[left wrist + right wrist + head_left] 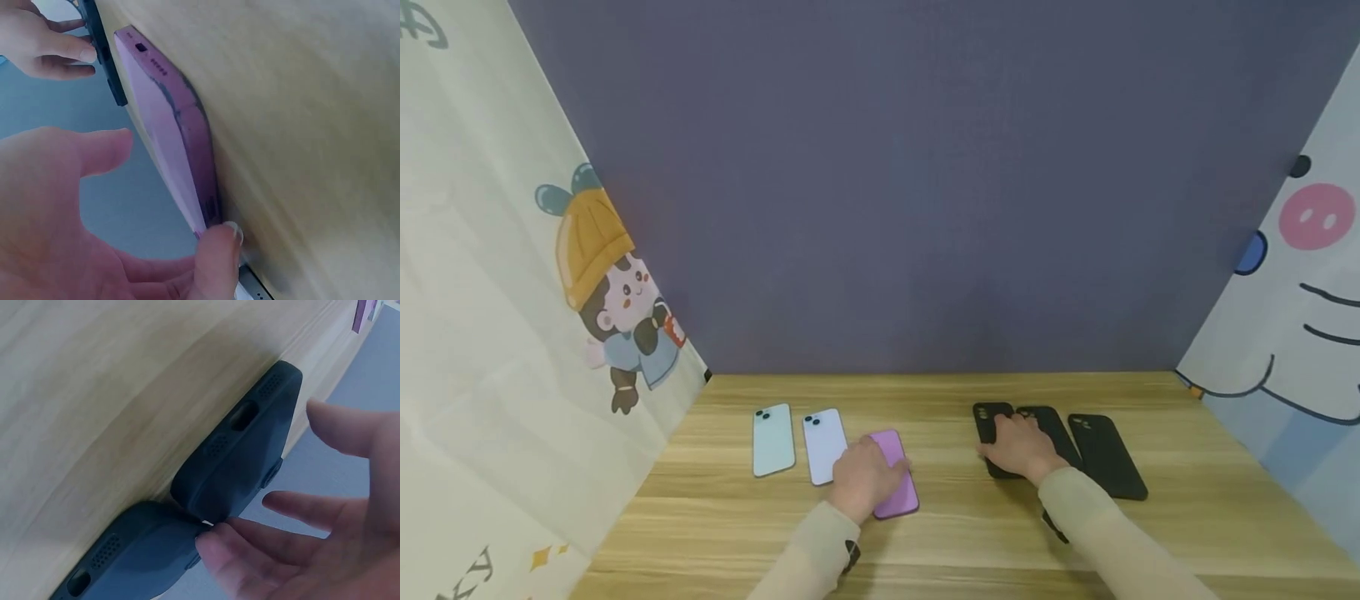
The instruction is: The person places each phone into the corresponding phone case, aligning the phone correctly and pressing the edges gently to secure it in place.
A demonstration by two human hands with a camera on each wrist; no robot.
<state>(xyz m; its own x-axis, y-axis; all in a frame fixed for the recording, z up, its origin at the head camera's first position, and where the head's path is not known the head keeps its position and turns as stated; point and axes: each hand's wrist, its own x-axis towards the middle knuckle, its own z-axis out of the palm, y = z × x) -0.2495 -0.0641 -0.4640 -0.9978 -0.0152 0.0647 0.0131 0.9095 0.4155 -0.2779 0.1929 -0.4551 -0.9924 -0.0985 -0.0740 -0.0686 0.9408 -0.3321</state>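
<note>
Fingers of your left hand (863, 477) curl around the purple phone (897, 483) on the bench (940, 533); your right hand (1019, 446) lies with relaxed fingers on the left black case (992, 433).

The table (940, 533) is light wood with pale grain. Three phones lie on it — one mint green (772, 439), one pale lilac (822, 444), one purple (898, 483). The three cases (1105, 454) are plain black. The back wall (925, 183) is a flat grey-violet. The left sheet (497, 333) is cream with a cartoon child in an orange hat; the right sheet (1292, 325) is pale blue-white — pink spot, dark lines. Both sleeves (1097, 525) are beige.
</note>
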